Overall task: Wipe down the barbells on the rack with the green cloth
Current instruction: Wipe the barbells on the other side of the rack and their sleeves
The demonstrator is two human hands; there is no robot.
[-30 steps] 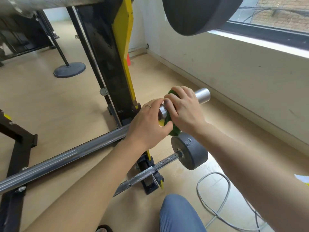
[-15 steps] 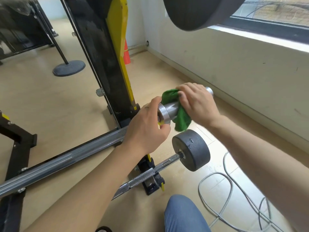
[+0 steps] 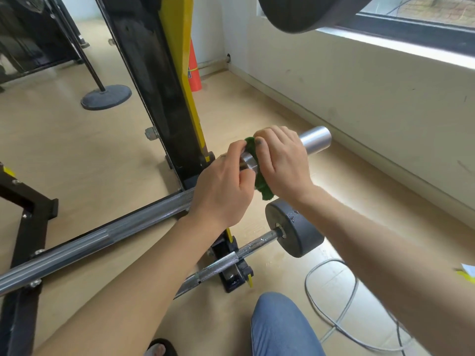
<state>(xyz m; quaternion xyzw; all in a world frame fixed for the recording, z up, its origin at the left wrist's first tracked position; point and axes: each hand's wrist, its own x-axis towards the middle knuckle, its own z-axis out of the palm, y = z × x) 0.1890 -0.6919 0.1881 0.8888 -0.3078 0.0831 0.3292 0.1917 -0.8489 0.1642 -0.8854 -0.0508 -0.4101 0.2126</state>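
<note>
Green cloth (image 3: 261, 185) wraps the unlabelled barbell (image 3: 314, 143), both hands gripping.

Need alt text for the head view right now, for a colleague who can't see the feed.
Right hand holds a green cloth wrapped round the barbell sleeve; left hand grips the bar at the collar. Below, a shorter bar with a dark plate lies low on the rack.
</note>
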